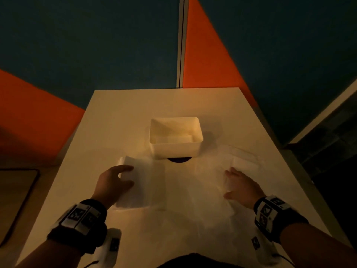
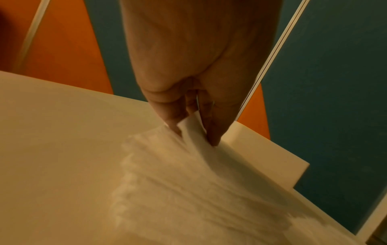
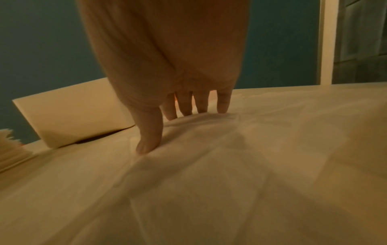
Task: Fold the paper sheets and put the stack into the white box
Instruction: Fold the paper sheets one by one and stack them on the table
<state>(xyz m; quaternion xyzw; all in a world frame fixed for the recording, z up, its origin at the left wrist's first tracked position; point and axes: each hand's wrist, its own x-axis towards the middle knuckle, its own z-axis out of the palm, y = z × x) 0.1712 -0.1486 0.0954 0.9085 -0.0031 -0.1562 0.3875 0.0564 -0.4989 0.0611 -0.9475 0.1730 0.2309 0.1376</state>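
A thin white paper sheet [image 1: 189, 190] lies spread across the near half of the table. Its left part [image 1: 143, 182] is folded over toward the middle. My left hand [image 1: 116, 182] pinches that folded edge [image 2: 192, 129] between thumb and fingers. My right hand [image 1: 239, 186] lies with straight, spread fingers [image 3: 184, 107] on the sheet's right side [image 3: 230, 149], pressing it down. The white box [image 1: 175, 138] stands open behind the sheet at the table's centre, with some folded white paper [image 1: 179, 139] inside. The box shows in the right wrist view as a pale wall [image 3: 73, 116].
The white table [image 1: 119, 117] ends at orange and teal partition walls [image 1: 96, 45] at the back and both sides. A dark round mark [image 1: 178, 160] peeks out from under the box's near edge. More crumpled white paper [image 1: 243, 153] lies to the box's right.
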